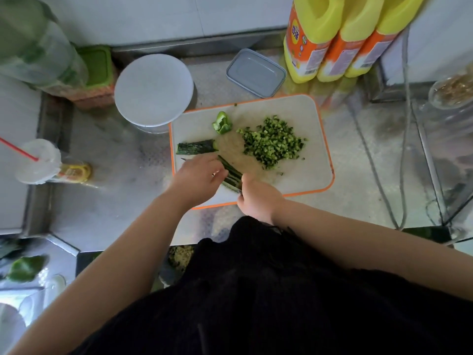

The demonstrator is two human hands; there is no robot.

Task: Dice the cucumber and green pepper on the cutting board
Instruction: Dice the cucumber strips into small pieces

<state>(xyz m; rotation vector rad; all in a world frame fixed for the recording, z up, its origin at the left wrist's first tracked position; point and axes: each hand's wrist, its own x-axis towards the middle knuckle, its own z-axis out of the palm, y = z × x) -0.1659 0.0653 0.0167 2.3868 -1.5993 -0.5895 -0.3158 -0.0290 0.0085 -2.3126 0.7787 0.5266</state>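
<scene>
A white cutting board with an orange rim [311,139] lies on the steel counter. On it are a pile of diced cucumber [272,144], a green pepper piece [222,123] and a cucumber chunk [196,146]. Near the front edge lie long cucumber strips [231,174]. My left hand [198,179] holds the strips down with curled fingers. My right hand [257,197] grips a knife whose handle is hidden in the fist; only a bit of the blade [239,187] shows at the strips' near end.
A white round lid on a container [153,89] stands left of the board. A grey plastic box [256,73] and three yellow bottles [332,39] are behind it. A cup with a red straw [38,161] is far left. Cables [371,160] run at right.
</scene>
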